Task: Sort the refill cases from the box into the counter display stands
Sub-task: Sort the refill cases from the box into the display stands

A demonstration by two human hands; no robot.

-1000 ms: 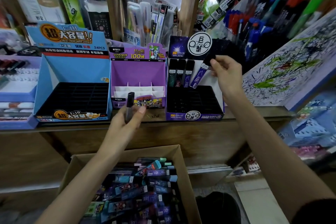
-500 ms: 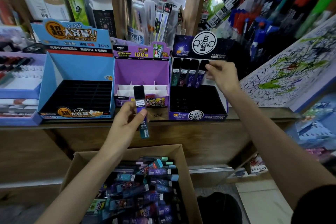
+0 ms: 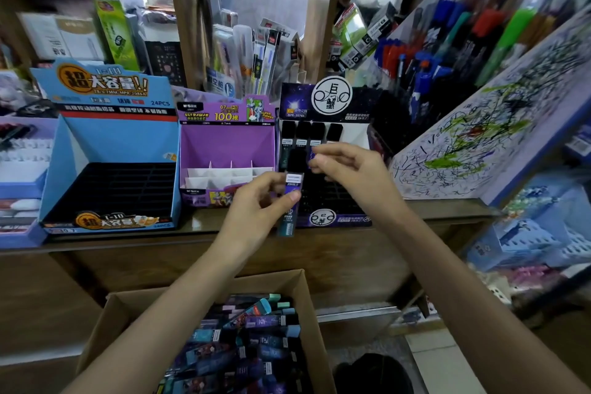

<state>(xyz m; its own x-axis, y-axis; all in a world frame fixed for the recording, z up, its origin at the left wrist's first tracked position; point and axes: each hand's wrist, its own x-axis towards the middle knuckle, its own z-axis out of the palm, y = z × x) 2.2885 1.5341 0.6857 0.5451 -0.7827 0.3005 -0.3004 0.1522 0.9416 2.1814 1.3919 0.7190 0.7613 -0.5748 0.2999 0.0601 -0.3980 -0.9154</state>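
My left hand pinches a dark refill case upright, in front of the dark purple display stand on the counter. My right hand hovers just right of the case's black cap with its fingers loosely curled and holds nothing. Several cases stand in the back row of that stand. The purple stand and the blue stand to its left hold no cases that I can see. Below the counter, the open cardboard box holds many loose cases.
The wooden counter carries the three stands side by side. A scribbled test board leans at the right, with racks of pens behind it. More stationery trays sit at the far left.
My left hand has lifted its case up and to the right, in front of the dark purple stand. My right hand left the back row and came down to meet the case.
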